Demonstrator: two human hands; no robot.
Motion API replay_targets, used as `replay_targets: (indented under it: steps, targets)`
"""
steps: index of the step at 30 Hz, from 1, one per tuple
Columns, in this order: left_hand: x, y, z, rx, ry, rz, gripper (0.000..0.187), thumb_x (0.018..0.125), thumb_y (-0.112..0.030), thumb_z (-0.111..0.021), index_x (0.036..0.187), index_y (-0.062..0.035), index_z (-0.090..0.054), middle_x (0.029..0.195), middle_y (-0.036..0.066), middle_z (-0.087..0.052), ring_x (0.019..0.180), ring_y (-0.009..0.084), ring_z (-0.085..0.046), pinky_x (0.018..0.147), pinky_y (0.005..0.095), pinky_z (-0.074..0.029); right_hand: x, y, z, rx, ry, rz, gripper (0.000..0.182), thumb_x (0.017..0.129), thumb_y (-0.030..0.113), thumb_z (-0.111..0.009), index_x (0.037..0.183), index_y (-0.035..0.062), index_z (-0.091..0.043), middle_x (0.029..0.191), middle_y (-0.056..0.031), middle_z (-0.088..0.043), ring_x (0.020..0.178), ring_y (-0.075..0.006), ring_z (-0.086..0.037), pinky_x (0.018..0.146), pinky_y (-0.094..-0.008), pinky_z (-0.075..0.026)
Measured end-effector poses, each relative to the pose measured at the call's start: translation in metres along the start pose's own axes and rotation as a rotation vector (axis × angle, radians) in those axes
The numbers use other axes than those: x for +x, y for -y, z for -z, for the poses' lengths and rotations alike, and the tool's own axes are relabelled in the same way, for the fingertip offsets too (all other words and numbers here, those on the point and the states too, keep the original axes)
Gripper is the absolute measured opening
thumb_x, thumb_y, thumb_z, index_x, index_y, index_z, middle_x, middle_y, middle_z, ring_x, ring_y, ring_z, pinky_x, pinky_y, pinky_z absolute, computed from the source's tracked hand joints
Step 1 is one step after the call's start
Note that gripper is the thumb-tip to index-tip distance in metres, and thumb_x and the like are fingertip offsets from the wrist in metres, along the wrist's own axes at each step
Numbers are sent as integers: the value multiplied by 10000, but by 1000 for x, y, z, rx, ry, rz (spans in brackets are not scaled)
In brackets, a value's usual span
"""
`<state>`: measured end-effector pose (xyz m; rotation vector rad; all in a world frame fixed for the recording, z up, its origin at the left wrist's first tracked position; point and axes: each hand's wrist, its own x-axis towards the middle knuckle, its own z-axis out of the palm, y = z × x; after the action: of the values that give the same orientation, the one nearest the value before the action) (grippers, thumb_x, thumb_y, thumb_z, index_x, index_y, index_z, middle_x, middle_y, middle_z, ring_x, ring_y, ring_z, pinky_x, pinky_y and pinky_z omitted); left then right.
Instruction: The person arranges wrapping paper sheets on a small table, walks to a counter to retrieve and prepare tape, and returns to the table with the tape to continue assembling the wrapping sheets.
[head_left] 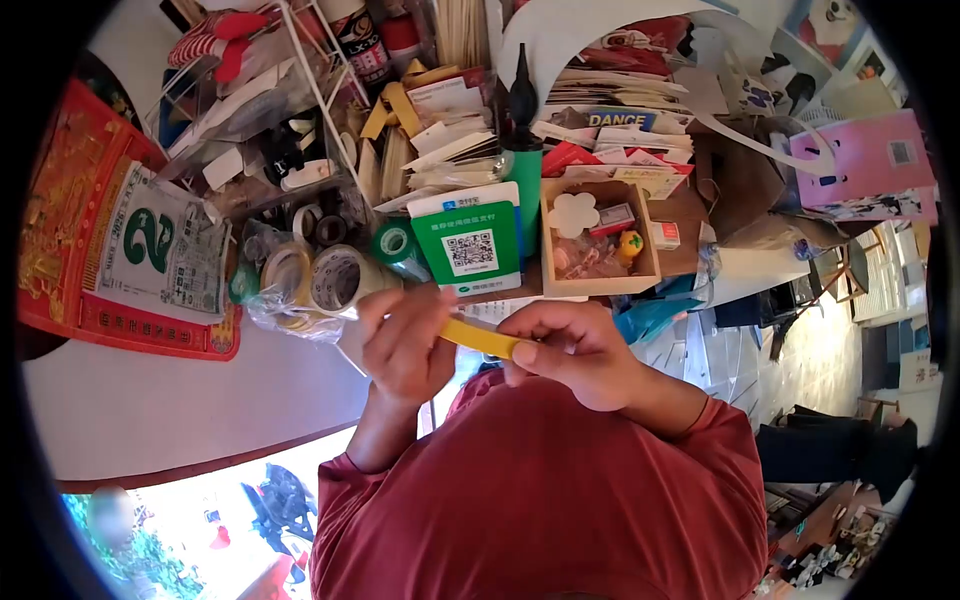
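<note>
A short, flat yellow strip stretches between my two hands, in front of my red shirt. The thumb of my right hand presses on the strip's right end, with the fingers curled behind it. My left hand, slightly blurred, has its fingers closed at the strip's left end. Just beyond my hands stands a green QR code sign. Rolls of clear tape lie close to my left hand, partly in a plastic bag. What the strip is made of, I cannot make out.
Behind the sign, a green hand pump stands beside a wooden box of small items. Stacks of cards and envelopes fill the back. A red calendar hangs at left, and a pink bag is at right.
</note>
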<state>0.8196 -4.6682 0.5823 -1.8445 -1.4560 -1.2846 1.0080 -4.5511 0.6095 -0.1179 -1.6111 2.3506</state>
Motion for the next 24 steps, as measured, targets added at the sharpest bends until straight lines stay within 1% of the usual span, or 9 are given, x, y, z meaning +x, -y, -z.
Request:
replay_targets:
  steps: [4,7,8,10,13,17,20,23,24]
  targets:
    - [-7,-14,-17,-7,-95,277,368,798,112,-673,1161,53,-672,916,181,-729,763,259,-689,706,332,-558,-6,0,0,5,55,44,223,1049,157,-551,1165,-21,-618,979,-68,-678,895,-115,-627,779,-269,-509]
    - [-11,-18,-25,-296,-105,507,268,919,52,-623,1185,77,-640,921,171,-729,817,210,-717,710,294,-558,-7,-13,8,-54,137,188,233,1051,165,-542,1181,-13,-617,1000,-68,-688,947,-150,-626,855,-305,-492]
    - [-11,-20,-25,-300,-99,504,268,919,52,-623,1185,77,-640,921,171,-729,817,210,-717,710,294,-558,-8,-13,10,-54,130,192,233,1051,165,-542,1181,-13,-617,1000,-68,-688,947,-150,-626,855,-305,-492]
    - [-13,-24,-26,-605,-151,776,232,963,5,-601,1185,67,-633,929,159,-729,787,177,-698,676,275,-543,-9,-14,14,-251,164,279,218,1047,158,-537,1166,-4,-621,1015,-58,-694,989,-189,-618,929,-332,-460]
    - [-10,-27,-25,-736,-139,925,217,997,-41,-581,1181,67,-622,938,153,-730,745,143,-672,636,254,-522,-11,-15,10,-193,140,290,206,1043,147,-534,1154,-1,-626,1037,-50,-700,972,-211,-605,951,-344,-435]
    - [-15,-27,-31,-925,-95,1005,223,994,-46,-585,1187,62,-616,923,143,-729,739,116,-649,649,241,-510,-8,-22,13,-321,156,425,211,1049,159,-527,1138,-1,-630,1000,-53,-691,913,-192,-591,898,-330,-445]
    - [-14,-30,-36,-925,-49,1045,244,981,-52,-600,1198,59,-613,983,150,-720,803,115,-647,692,232,-510,-14,-31,14,-277,56,386,229,1055,183,-524,1126,-5,-635,919,-49,-657,826,-154,-578,791,-301,-463]
    - [-10,-31,-34,-668,-41,929,331,907,-36,-664,1225,40,-614,1073,178,-701,849,179,-647,745,288,-506,-19,-35,13,-116,-42,282,254,1055,213,-540,1113,-15,-636,846,-30,-605,752,-103,-552,686,-267,-455]
    - [-2,-27,-27,-465,24,669,373,861,-27,-691,1224,30,-625,1094,183,-690,851,214,-641,759,323,-499,-20,-35,14,-85,-70,224,257,1053,213,-548,1113,-21,-635,835,-23,-592,738,-87,-539,665,-255,-446]
